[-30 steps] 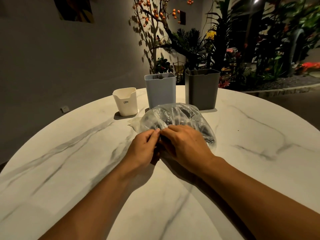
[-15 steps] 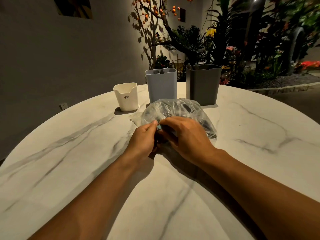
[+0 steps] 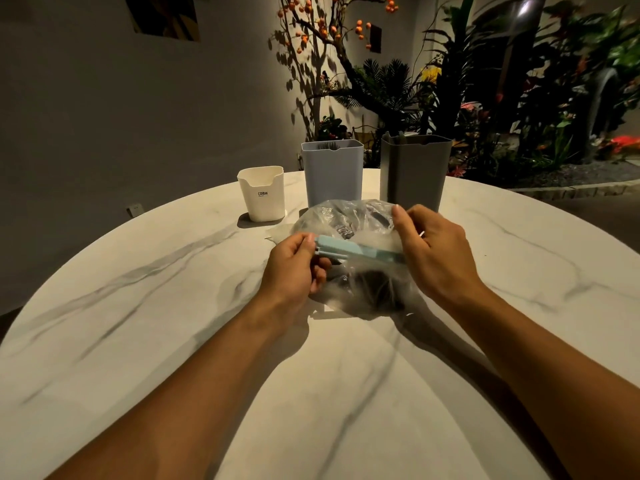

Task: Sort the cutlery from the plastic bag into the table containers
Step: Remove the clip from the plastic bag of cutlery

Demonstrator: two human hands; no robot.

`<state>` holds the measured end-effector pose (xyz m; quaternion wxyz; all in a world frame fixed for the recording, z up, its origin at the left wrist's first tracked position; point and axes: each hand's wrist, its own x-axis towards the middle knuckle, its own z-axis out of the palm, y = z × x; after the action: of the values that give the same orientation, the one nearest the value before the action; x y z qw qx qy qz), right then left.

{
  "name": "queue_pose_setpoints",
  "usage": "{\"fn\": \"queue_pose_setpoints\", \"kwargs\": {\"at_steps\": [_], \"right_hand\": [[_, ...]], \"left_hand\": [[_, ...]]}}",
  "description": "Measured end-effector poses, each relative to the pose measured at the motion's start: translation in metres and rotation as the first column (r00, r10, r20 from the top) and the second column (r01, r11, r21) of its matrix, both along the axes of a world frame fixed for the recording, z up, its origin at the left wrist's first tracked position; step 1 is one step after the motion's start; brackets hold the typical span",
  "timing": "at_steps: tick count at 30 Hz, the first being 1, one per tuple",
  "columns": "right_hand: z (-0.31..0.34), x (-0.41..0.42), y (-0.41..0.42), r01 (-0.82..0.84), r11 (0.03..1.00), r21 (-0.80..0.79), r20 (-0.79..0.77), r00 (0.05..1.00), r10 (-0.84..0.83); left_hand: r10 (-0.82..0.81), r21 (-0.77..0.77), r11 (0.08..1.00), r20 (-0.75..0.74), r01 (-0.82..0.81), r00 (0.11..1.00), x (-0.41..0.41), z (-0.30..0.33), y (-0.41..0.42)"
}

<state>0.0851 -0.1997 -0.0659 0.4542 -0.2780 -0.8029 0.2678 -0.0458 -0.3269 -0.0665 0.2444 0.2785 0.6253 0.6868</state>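
A small white plastic cup [image 3: 262,195], a tall pale-blue bin [image 3: 332,174] and a dark-grey bin [image 3: 414,171] line the round marble worktop's [image 3: 138,306] far side. Just before them, the crumpled clear plastic bag [image 3: 360,265] of dark cutlery sits mid-worktop; the left hand [image 3: 294,268] pinches a light-blue clip's [image 3: 356,250] end, the right hand [image 3: 433,251] grips the other end. Bare marble surrounds them.

A round worktop [image 3: 138,323] of pale marble with grey veining fills the lower view. Behind it a plain wall [image 3: 104,116] is seen, with a picture [image 3: 162,15] hung near the top (only its lower part is shown). A bare tree with orange fruits [image 3: 325,36] is lit against the wall, and dense green plants [image 3: 519,81] with red flowers [image 3: 627,143] are massed to the right.
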Motion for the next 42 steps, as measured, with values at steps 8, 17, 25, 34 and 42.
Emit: {"fn": "queue_pose_setpoints", "kwargs": {"at_steps": [8,17,25,34,42], "right_hand": [[0.009,0.002,-0.009,-0.161,0.98,-0.115,-0.143,0.979,0.145],[0.028,0.006,-0.019,-0.36,0.894,-0.267,-0.385,0.89,0.243],[0.028,0.007,-0.018,-0.278,0.896,-0.347,-0.47,0.878,0.09],[0.024,-0.001,-0.022,-0.384,0.858,-0.341,-0.423,0.878,0.225],[-0.012,-0.017,-0.04,-0.222,0.957,0.187,0.336,0.93,0.15]], "left_hand": [[0.088,0.264,0.961,0.01,-0.088,0.996,0.004,0.012,-0.006],[0.069,0.317,0.938,0.222,-0.139,0.972,0.001,0.017,-0.007],[0.165,0.078,0.985,-0.714,-0.157,0.68,0.006,0.013,-0.013],[0.227,0.051,0.918,-0.88,-0.393,0.417,0.0,0.014,-0.02],[0.144,-0.181,0.842,-0.832,-0.508,0.535,-0.013,0.003,-0.025]]}}
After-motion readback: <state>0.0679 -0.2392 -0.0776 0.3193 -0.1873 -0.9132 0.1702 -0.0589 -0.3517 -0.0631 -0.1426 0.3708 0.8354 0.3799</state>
